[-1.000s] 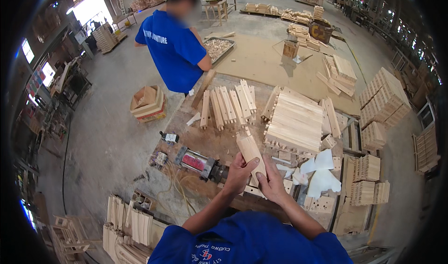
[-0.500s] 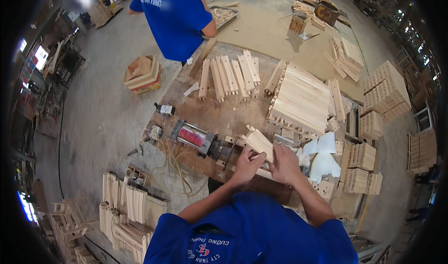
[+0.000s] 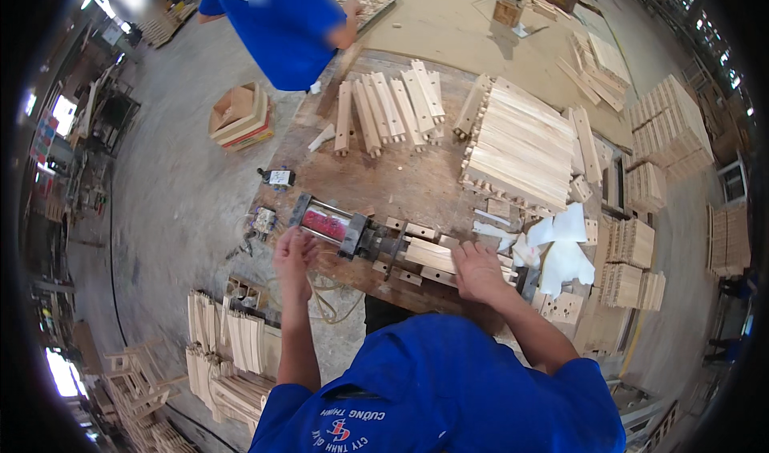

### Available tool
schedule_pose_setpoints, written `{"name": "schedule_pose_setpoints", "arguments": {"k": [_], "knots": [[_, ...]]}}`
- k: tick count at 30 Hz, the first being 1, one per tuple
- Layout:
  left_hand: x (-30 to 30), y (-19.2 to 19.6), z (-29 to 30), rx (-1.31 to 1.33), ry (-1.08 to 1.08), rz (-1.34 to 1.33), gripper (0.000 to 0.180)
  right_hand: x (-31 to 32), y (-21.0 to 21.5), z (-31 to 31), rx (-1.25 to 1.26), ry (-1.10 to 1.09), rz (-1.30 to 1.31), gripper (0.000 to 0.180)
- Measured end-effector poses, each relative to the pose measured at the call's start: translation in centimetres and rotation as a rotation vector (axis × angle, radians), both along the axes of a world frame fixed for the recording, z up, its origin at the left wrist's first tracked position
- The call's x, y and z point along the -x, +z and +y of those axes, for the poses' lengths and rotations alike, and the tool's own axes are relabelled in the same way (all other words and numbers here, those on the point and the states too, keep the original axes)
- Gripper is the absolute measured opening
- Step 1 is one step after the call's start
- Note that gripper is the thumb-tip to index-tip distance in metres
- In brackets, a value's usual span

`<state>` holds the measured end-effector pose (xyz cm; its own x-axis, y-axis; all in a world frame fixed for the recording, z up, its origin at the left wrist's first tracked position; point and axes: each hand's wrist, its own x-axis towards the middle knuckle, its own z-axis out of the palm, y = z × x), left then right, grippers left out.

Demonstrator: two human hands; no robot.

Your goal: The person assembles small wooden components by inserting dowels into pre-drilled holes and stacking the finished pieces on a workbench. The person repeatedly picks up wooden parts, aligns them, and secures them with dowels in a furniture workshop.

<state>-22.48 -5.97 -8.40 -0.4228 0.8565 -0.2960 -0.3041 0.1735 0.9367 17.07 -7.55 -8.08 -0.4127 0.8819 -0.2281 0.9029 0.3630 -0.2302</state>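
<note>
Here, my right hand (image 3: 478,270) lies over the wooden piece (image 3: 431,255) between small guide blocks (image 3: 420,230), seemingly keeping it lined up with the metal cylinder (image 3: 327,225) on its left; whether my fingers grip it, I cannot tell. My left hand (image 3: 296,251) is loosely curled beside the cylinder, contents unclear. The scuffed brown bench (image 3: 384,189) stands on grey workshop floor (image 3: 176,197).

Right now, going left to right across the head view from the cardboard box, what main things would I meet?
Box, left hand, board with the right hand on it, white sheets, wood stacks at the right.
</note>
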Motion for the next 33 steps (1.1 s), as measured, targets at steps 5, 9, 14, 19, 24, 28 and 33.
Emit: {"name": "schedule_pose_setpoints", "arguments": {"k": [5, 9, 14, 19, 24, 28, 33], "knots": [[0.8, 0.2, 0.2, 0.074, 0.074, 0.113, 0.031, -0.5, -4.0, -1.9, -0.109, -0.134, 0.155, 0.058], [4.8, -1.5, 0.2, 0.044, 0.151, 0.255, 0.023, -2.1, -4.1, -3.4, -0.175, -0.147, 0.181, 0.063], [10.3, -2.6, 1.3, 0.066, 0.180, 0.706, 0.025, -2.2, -3.4, -3.5, -0.094, -0.161, 0.104, 0.062], [12.1, -3.2, 2.1, 0.308, 0.384, 1.360, 0.046, -0.5, -2.7, -3.3, -0.021, -0.218, -0.012, 0.110], [12.8, -4.5, 3.1, 0.446, 0.376, 1.473, 0.050, -0.2, -2.8, -3.7, -0.055, -0.236, -0.031, 0.116], [12.5, -5.2, 4.3, 0.491, 0.313, 1.413, 0.051, -0.3, -3.2, -3.9, -0.112, -0.225, 0.004, 0.113], [11.3, -4.6, 6.2, 0.477, 0.229, 1.774, 0.043, -0.7, -4.6, -3.5, -0.108, -0.220, -0.010, 0.107]]}}
